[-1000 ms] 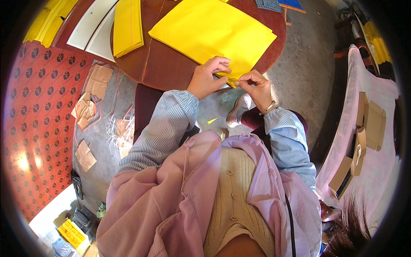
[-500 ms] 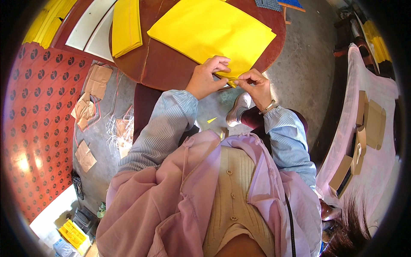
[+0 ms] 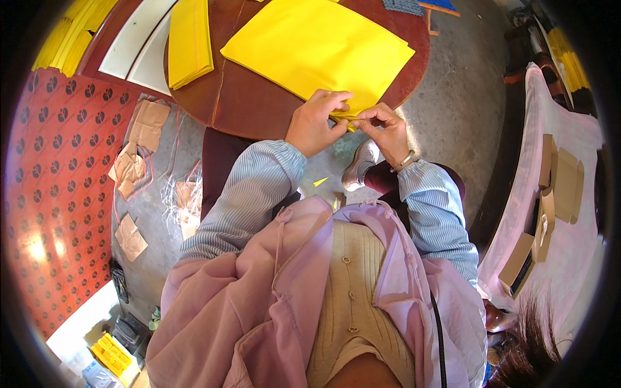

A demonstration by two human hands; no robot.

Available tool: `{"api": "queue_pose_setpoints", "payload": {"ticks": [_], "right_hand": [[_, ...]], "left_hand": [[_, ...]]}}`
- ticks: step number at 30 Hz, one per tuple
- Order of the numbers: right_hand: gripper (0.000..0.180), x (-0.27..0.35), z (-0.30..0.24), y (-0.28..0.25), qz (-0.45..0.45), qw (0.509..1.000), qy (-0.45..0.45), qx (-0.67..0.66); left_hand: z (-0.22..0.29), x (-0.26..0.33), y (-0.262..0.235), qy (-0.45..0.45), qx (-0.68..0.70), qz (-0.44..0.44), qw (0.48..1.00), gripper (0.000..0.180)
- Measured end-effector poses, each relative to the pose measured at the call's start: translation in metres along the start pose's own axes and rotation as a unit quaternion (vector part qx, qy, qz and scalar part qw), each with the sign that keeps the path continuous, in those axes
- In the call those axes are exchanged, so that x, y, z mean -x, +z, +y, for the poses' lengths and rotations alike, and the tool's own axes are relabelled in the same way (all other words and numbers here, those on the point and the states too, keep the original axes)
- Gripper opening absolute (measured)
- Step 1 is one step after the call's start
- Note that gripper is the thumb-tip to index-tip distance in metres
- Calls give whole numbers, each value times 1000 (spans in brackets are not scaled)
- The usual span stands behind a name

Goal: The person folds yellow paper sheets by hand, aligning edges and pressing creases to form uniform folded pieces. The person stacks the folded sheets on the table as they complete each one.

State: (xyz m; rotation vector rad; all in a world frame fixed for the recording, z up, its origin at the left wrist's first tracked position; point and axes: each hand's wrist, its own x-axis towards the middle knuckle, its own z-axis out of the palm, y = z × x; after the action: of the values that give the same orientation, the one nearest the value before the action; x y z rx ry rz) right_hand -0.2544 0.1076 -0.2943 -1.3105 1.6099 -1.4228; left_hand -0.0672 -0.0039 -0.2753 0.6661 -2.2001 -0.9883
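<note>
A flat stack of yellow fabric sheets (image 3: 317, 55) lies on the dark red round table (image 3: 252, 97), its near corner reaching past the table edge. At that corner my left hand (image 3: 318, 123) is closed, thumb and fingers around the folded yellow fabric. My right hand (image 3: 386, 132), with a bracelet at the wrist, pinches the same corner between thumb and forefinger. A small folded bit of yellow shows between the two hands. Whether anything small sits inside the pinch is hidden by the fingers.
A folded yellow fabric bundle (image 3: 191, 48) lies at the table's left. Brown paper pieces (image 3: 131, 237) and a small yellow scrap (image 3: 320, 182) lie on the floor. Opened cardboard boxes (image 3: 544, 213) rest on a pink cloth (image 3: 576, 258) at right. A patterned red panel (image 3: 68, 187) stands left.
My left hand has shifted slightly to the right, its thumb now nearer the right-hand fingers at the fabric corner. My right hand stays pinching in nearly the same place.
</note>
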Motion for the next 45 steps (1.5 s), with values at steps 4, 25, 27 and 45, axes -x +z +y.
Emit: {"api": "queue_pose_setpoints", "payload": {"ticks": [4, 25, 27, 45], "right_hand": [[15, 0, -7, -2, 1, 999, -21, 31], [24, -2, -18, -18, -73, 950, -201, 227], [22, -4, -17, -17, -72, 955, -197, 212], [13, -7, -3, -9, -19, 999, -15, 33]], "left_hand": [[0, -1, 4, -28, 19, 12, 999, 48], [-13, -4, 5, -82, 96, 18, 992, 36], [-15, -4, 4, -90, 105, 8, 990, 37], [-12, -3, -6, -64, 96, -40, 993, 54]]}}
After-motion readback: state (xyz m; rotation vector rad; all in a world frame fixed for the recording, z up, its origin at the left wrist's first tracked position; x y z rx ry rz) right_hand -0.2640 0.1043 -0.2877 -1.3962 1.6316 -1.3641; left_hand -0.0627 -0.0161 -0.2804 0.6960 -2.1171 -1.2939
